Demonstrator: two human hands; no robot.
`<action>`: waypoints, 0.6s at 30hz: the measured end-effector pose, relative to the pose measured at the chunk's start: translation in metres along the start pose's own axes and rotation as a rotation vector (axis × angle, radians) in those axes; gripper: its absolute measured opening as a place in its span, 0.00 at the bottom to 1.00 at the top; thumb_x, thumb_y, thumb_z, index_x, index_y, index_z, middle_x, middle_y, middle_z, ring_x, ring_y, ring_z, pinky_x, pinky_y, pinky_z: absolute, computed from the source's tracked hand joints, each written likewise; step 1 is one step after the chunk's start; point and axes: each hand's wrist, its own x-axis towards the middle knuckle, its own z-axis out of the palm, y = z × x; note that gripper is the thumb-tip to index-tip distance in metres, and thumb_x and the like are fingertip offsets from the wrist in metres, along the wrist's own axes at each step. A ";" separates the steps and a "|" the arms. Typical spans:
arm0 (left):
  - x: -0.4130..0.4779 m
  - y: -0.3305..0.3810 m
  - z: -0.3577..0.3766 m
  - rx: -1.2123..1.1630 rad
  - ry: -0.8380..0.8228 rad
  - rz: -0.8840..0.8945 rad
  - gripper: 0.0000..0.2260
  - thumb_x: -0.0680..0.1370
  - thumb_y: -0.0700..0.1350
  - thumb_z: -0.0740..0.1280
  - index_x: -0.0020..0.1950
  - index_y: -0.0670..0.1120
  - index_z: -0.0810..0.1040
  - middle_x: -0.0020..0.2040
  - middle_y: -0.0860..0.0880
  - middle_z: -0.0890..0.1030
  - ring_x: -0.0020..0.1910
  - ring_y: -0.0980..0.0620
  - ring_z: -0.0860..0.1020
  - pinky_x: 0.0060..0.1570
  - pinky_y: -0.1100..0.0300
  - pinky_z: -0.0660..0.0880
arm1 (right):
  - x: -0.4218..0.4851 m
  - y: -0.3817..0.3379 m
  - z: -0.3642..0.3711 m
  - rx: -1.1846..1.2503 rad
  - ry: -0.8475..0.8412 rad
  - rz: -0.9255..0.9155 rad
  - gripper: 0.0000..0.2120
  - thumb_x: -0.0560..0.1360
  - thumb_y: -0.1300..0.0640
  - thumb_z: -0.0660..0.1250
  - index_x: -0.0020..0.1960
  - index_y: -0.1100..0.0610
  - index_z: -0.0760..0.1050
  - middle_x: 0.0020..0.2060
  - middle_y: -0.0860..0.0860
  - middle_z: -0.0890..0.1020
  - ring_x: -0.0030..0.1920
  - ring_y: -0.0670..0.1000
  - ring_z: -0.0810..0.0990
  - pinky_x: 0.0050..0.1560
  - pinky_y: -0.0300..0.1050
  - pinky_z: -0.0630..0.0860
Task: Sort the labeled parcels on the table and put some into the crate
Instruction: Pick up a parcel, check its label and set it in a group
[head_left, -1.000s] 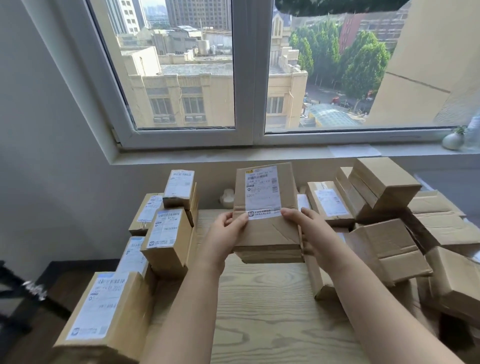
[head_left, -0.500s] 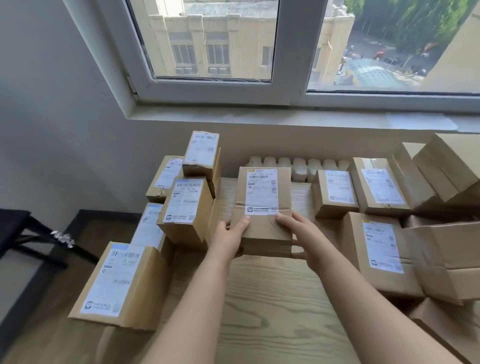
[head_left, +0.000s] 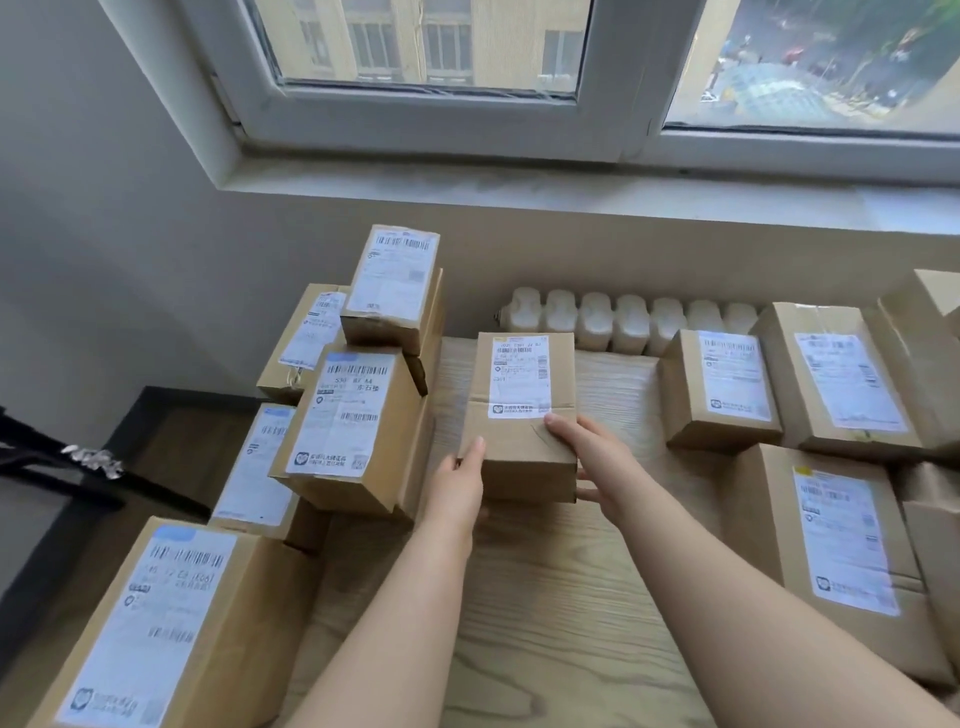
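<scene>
A brown cardboard parcel (head_left: 522, 400) with a white shipping label lies flat, low over the middle of the wooden table (head_left: 550, 597). My left hand (head_left: 462, 483) grips its near left corner, thumb on top. My right hand (head_left: 587, 457) holds its near right side, thumb on the top face and fingers under the edge. No crate is in view.
A stack of labeled parcels (head_left: 358, 415) rises on the left, with a big box (head_left: 166, 623) at the near left. More parcels (head_left: 727, 389) crowd the right side. A white radiator (head_left: 623, 322) and the window sill (head_left: 571, 192) stand behind the table.
Both hands have lowered the parcel from upright at chest height to flat near the tabletop. The camera has tilted downward.
</scene>
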 end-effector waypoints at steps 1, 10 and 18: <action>0.005 0.002 0.002 -0.023 0.005 -0.013 0.26 0.83 0.60 0.61 0.79 0.51 0.66 0.72 0.47 0.73 0.61 0.44 0.75 0.63 0.47 0.77 | 0.005 -0.003 0.002 -0.017 -0.007 0.008 0.14 0.80 0.46 0.67 0.65 0.46 0.77 0.53 0.44 0.82 0.51 0.49 0.80 0.50 0.50 0.77; 0.028 0.012 0.003 -0.312 0.135 -0.129 0.26 0.84 0.52 0.63 0.78 0.41 0.66 0.70 0.41 0.74 0.66 0.40 0.75 0.68 0.46 0.74 | 0.048 -0.025 0.027 -0.085 -0.022 -0.022 0.23 0.82 0.52 0.64 0.77 0.46 0.68 0.66 0.48 0.78 0.64 0.56 0.77 0.60 0.57 0.74; 0.025 0.012 0.001 -0.300 0.180 -0.152 0.09 0.86 0.50 0.59 0.52 0.45 0.69 0.40 0.47 0.72 0.49 0.44 0.74 0.62 0.47 0.75 | 0.052 -0.033 0.041 -0.143 -0.007 -0.071 0.17 0.83 0.57 0.62 0.71 0.51 0.72 0.58 0.50 0.82 0.60 0.59 0.81 0.67 0.63 0.74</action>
